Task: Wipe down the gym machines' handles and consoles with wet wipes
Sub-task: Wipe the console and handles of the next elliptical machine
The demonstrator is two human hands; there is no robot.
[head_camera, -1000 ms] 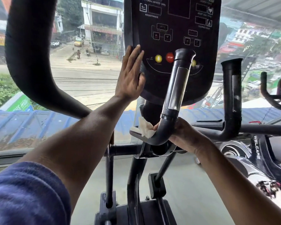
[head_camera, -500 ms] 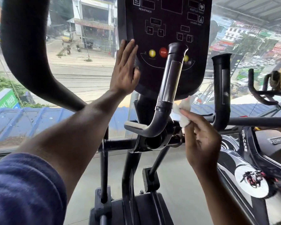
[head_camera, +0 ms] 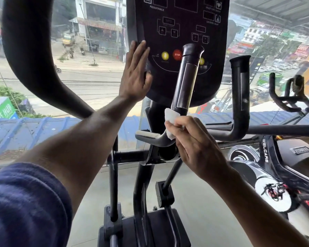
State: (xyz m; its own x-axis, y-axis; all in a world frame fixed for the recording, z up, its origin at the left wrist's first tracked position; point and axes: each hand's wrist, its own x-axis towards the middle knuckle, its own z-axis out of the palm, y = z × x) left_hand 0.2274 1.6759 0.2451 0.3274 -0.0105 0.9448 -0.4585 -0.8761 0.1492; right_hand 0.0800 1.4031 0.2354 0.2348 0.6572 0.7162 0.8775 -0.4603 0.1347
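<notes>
The left hand (head_camera: 136, 72) lies flat on the console's (head_camera: 178, 41) left edge while the right hand (head_camera: 194, 145) pinches a wet wipe (head_camera: 170, 120) against the inner handle's (head_camera: 184, 90) bend, where the bunched wipe could slip and skip the curve's underside.

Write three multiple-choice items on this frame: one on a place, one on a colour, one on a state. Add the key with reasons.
1. Where does the left hand rest?
A. on the console's left edge
B. on the floor
C. on the right handle

2. What colour is the STOP button?
A. green
B. red
C. blue

3. What state is the right hand in?
A. flat and bare
B. hanging idle
C. pinching a white wipe

Key: 1 A, straight fingers lie against the console; 2 B, it shows red beside a yellow button; 3 C, the wet wipe is pressed to the centre handle.
</notes>
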